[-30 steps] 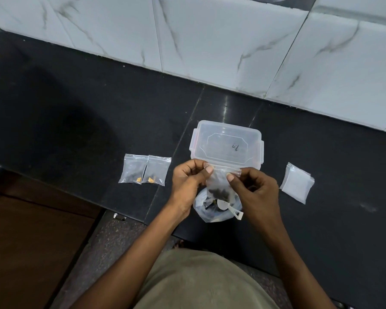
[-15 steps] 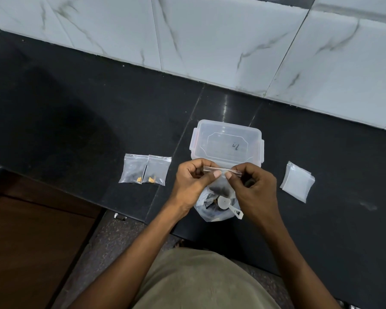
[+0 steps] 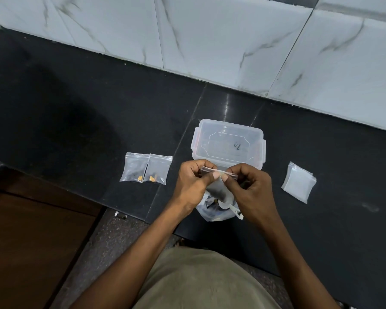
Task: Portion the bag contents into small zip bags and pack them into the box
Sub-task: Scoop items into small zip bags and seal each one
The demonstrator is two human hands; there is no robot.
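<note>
Large bag point(image 3: 212, 211) and scoop point(image 3: 228, 207) half hidden behind both hands; contents indistinct.

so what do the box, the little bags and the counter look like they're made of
Box: clear, slightly frosted rigid plastic, going by the moulded lid and side clips.
Little bags: thin glossy transparent plastic film; it crinkles and the contents show through.
Counter: looks like polished black stone or tile, with seams and a reflected glare, though which one is unclear.

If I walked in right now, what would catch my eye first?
Two hands, the left hand and right hand, pinch a small zip bag at centre, over a larger bag. Behind them sits a closed clear box; two filled bags lie to the left, and empty bags to the right.
</note>
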